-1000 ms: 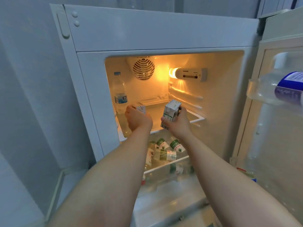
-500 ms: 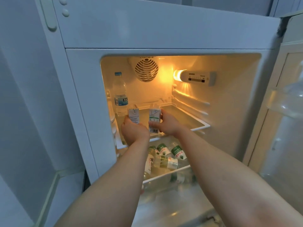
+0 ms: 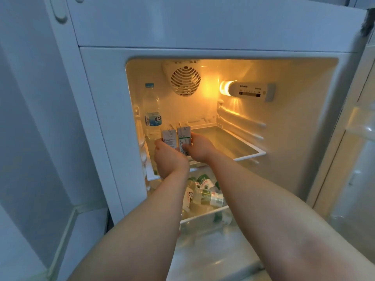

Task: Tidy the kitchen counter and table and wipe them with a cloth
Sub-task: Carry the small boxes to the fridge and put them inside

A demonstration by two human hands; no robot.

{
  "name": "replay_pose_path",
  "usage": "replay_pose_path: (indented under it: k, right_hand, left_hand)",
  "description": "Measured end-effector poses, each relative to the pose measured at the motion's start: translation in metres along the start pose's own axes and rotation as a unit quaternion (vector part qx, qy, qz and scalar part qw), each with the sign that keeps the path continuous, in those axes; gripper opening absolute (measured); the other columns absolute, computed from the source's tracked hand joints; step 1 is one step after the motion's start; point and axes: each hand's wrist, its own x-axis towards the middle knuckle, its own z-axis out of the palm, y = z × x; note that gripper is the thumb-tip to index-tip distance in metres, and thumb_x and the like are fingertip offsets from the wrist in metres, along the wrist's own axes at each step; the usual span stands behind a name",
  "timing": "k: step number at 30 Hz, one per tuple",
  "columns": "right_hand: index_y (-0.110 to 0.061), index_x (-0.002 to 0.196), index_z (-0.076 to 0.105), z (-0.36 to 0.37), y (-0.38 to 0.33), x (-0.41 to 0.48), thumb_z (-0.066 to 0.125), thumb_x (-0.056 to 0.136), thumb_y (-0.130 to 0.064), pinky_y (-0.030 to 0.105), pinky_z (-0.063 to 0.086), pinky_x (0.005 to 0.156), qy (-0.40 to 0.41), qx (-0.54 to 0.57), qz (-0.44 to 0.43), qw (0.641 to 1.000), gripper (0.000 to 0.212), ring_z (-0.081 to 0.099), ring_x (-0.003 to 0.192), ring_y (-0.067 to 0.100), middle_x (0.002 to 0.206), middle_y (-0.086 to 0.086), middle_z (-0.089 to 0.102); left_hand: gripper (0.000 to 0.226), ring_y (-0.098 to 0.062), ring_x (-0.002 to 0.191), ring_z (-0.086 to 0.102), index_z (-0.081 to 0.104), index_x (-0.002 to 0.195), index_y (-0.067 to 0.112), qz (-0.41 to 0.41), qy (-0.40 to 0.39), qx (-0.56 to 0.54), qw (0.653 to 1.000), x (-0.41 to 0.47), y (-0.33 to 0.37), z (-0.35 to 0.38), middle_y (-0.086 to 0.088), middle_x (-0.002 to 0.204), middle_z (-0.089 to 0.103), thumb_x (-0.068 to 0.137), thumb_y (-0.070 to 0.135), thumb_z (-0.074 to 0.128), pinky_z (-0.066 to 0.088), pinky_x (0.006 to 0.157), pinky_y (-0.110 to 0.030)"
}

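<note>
While the fridge [image 3: 102, 102] stands open, two cartons are held upright, side by side, at the left front of the glass shelf [image 3: 251, 156], centre of frame. The left carton [image 3: 168, 137] is gripped by the left hand [image 3: 170, 160], fingers curled round it. The right carton [image 3: 184, 136] is pinched by the right hand [image 3: 200, 148], thumb on its front. Contact of the carton bases with the shelf cannot be told. A water bottle [image 3: 152, 110] is noted just behind.

Two bare forearms in shot, left forearm [image 3: 142, 230] and right forearm [image 3: 274, 209], broad at the bottom edge, tapering to the wrists. Bare as well, left hand [image 3: 170, 159] and right hand [image 3: 199, 148], backs and knuckles on view, fingertips mostly hidden. Faint sheen along the right forearm.
</note>
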Motion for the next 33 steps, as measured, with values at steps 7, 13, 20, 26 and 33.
replay_pose_path:
  k: [7, 13, 20, 26, 33]
  right_hand:
    - [-0.005, 0.139, 0.052, -0.007, 0.004, -0.013, 0.054, 0.097, -0.013, 0.039, 0.048, 0.095, 0.024, -0.025, 0.042, 0.999, 0.043, 0.057, 0.122, 0.034, 0.133, 0.016, 0.062]
    - [-0.002, 0.146, 0.045, -0.032, 0.003, -0.064, 0.047, 0.103, -0.016, 0.04, 0.042, 0.108, 0.121, 0.016, 0.056, 0.991, 0.046, 0.05, 0.132, 0.033, 0.141, 0.016, 0.057]
    - [-0.014, 0.14, 0.058, -0.044, -0.02, -0.195, 0.047, 0.104, -0.022, 0.021, 0.042, 0.093, 0.246, 0.173, 0.022, 0.953, 0.038, 0.059, 0.121, 0.014, 0.131, 0.0, 0.066]
    - [-0.021, 0.122, 0.071, -0.042, -0.006, -0.308, 0.054, 0.102, -0.022, 0.028, 0.051, 0.097, 0.293, 0.26, 0.027, 0.92, 0.026, 0.064, 0.109, 0.0, 0.112, -0.012, 0.073]
    - [-0.025, 0.131, 0.065, -0.033, -0.009, -0.422, 0.056, 0.101, -0.027, 0.007, 0.043, 0.095, 0.22, 0.284, 0.076, 0.93, 0.032, 0.057, 0.115, -0.013, 0.12, -0.02, 0.069]
  left_hand:
    - [0.047, -0.034, 0.12, 0.055, 0.039, 0.133, 0.013, 0.042, -0.029, 0.009, 0.999, -0.008, 0.001, -0.003, -0.01, 0.134, 0.056, 0.093, 0.023, 0.062, 0.052, 0.089, -0.048]
    - [0.064, -0.026, 0.147, 0.026, 0.023, 0.152, 0.017, 0.152, -0.042, -0.066, 0.985, -0.054, 0.01, -0.042, -0.006, 0.161, 0.023, 0.096, 0.009, 0.053, 0.034, 0.116, -0.046]
    - [0.036, 0.001, 0.112, 0.057, 0.055, 0.129, 0.028, 0.237, -0.155, -0.157, 0.946, -0.142, -0.006, -0.141, 0.013, 0.122, 0.061, 0.097, 0.012, 0.057, 0.051, 0.094, -0.021]
    - [0.024, -0.009, 0.101, 0.067, 0.066, 0.109, 0.029, 0.199, -0.239, -0.222, 0.924, -0.202, -0.039, -0.199, 0.011, 0.103, 0.072, 0.096, 0.009, 0.059, 0.052, 0.089, -0.027]
    - [0.019, -0.01, 0.094, 0.071, 0.069, 0.107, 0.026, 0.155, -0.326, -0.216, 0.907, -0.272, -0.056, -0.228, 0.01, 0.097, 0.074, 0.095, 0.013, 0.06, 0.055, 0.088, -0.033]
